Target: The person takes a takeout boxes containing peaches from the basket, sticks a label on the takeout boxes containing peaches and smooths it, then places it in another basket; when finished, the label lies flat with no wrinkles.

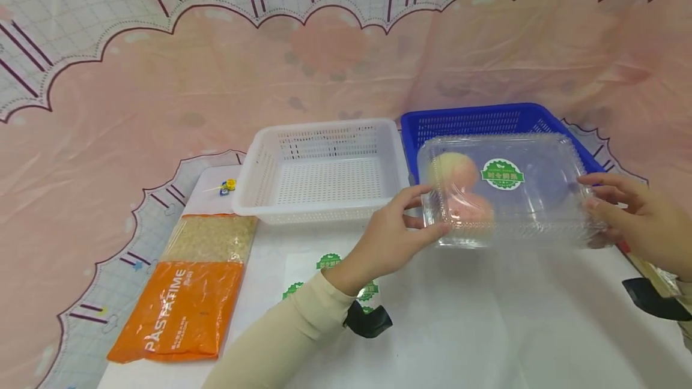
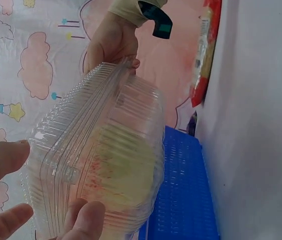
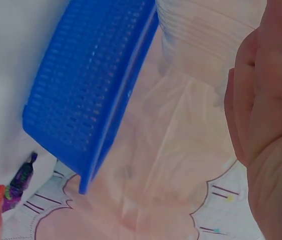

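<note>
Both hands hold a clear plastic clamshell box (image 1: 540, 209) by its two short ends, raised above the table in front of the blue basket (image 1: 465, 120). A green round sticker (image 1: 503, 174) is on its lid. Two pink-yellow peaches (image 1: 456, 170) show through the plastic at the left end. My left hand (image 1: 386, 242) grips the left end, thumb at the near side; its fingertips (image 2: 89, 220) touch the box in the left wrist view. At the other end, my right hand (image 1: 643, 221) grips the corner, its palm partly out of frame.
A white basket (image 1: 324, 209) stands left of the blue one. An orange pasta bag (image 1: 184, 311) lies at the table's left, below a small yellow-and-blue item (image 1: 227, 186). A sheet of green stickers (image 1: 303, 263) lies partly under the left forearm. A purple packet (image 3: 18, 185) lies near the blue basket.
</note>
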`<action>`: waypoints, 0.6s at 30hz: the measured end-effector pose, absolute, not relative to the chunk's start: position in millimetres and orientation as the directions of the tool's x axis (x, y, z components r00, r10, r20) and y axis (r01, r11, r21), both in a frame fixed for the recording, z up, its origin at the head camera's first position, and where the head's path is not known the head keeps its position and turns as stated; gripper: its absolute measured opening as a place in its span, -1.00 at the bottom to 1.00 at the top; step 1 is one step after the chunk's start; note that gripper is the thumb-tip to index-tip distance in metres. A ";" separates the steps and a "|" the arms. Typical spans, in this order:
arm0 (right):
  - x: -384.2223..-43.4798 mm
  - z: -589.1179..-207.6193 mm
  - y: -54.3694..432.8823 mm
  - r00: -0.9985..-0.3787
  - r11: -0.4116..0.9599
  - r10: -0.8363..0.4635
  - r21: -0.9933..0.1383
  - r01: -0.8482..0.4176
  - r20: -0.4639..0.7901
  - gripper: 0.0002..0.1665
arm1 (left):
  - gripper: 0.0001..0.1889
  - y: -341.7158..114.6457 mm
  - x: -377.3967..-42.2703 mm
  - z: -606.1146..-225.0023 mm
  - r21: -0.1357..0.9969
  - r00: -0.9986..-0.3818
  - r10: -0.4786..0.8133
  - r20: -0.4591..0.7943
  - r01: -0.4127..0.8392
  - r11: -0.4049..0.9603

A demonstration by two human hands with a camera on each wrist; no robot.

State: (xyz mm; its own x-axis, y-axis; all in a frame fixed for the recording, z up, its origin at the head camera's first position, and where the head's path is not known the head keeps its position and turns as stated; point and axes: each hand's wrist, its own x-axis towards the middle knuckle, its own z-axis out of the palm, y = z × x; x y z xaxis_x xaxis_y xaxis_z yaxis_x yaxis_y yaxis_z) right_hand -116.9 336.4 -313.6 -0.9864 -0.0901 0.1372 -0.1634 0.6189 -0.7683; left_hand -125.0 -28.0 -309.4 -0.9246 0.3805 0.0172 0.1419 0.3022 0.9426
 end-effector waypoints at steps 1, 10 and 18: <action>-120.2 -311.3 337.6 -0.986 0.621 -0.091 -0.766 -0.163 0.137 -0.49 | -0.31 -26.5 -127.7 -307.6 0.944 -0.924 0.382 0.017 0.141 0.298; -149.9 -298.3 346.8 -0.997 0.651 -0.050 -0.755 -0.080 0.062 -0.45 | -0.32 -16.3 -157.1 -304.8 0.953 -0.927 0.375 0.029 0.139 0.270; -173.5 -291.0 351.9 -0.996 0.672 -0.029 -0.736 -0.080 0.082 -0.45 | -0.33 -9.9 -174.9 -305.4 0.957 -0.930 0.367 0.028 0.132 0.260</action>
State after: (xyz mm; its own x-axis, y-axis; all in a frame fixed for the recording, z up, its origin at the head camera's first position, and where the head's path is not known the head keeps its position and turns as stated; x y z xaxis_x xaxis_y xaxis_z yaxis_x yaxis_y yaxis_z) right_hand -173.5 351.9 -291.0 -0.9962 -0.0291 0.0816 -0.0799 0.6720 -0.7362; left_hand -174.9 -9.9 -305.4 -0.9298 0.3671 0.0281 0.1316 0.2601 0.9566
